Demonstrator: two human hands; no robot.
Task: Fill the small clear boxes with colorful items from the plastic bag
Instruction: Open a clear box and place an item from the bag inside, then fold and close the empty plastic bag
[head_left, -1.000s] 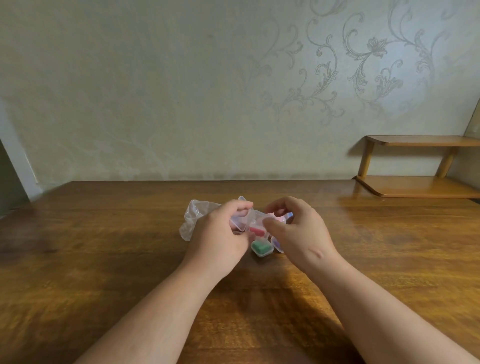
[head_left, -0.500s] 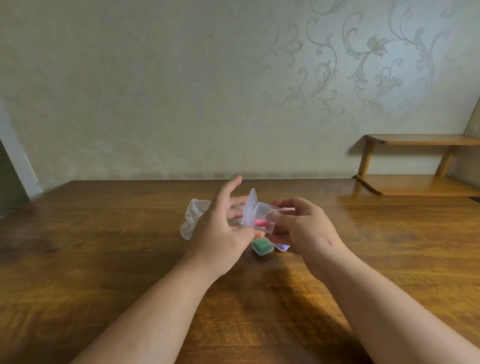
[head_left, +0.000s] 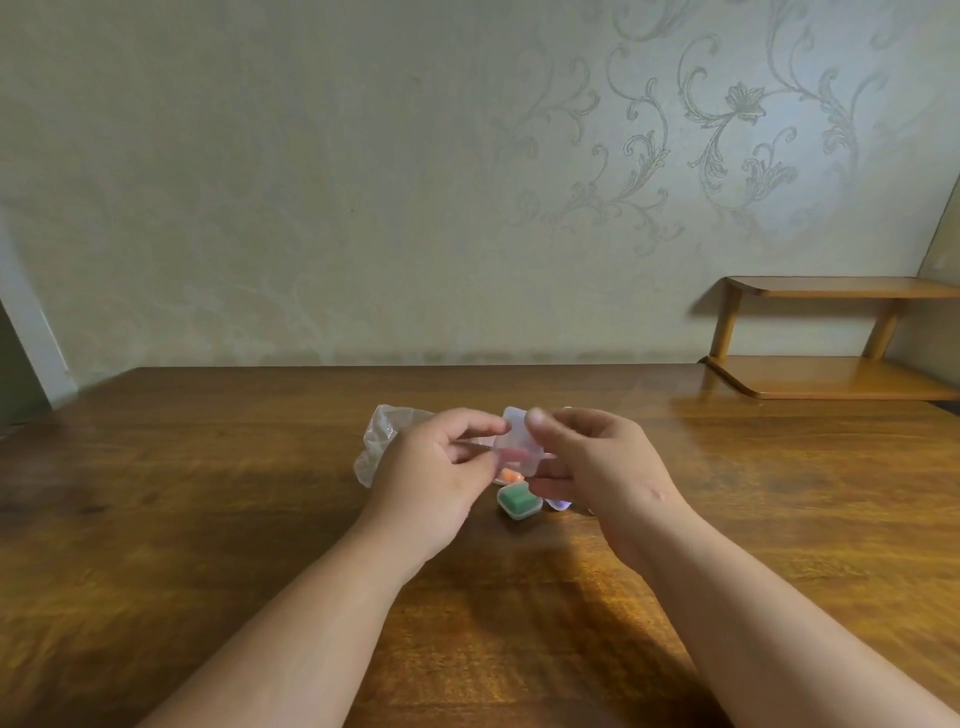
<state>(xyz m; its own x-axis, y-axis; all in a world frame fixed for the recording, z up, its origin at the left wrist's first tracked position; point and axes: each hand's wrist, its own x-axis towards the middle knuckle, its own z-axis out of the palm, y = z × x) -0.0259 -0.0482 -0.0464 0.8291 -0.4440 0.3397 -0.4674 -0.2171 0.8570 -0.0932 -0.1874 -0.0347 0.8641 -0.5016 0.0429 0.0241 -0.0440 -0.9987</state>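
— While the left hand (head_left: 436, 467) and right hand (head_left: 597, 467) hover above the green-filled box (head_left: 517, 500), what's the grip?
— Both pinch one small clear box (head_left: 519, 441), pink piece (head_left: 511, 456) inside, just above that green one.
— The bag?
— Crumpled plastic bag (head_left: 382, 436) lies left of it, on the table (head_left: 208, 519).

Held aloft, tilted: small clear box (head_left: 517, 449), lid raised, something pink, probably, blurred inside. Flat on the table (head_left: 208, 519) just below: second clear box (head_left: 505, 512) with green item (head_left: 515, 500). Further left, crumpled plastic bag (head_left: 382, 441).
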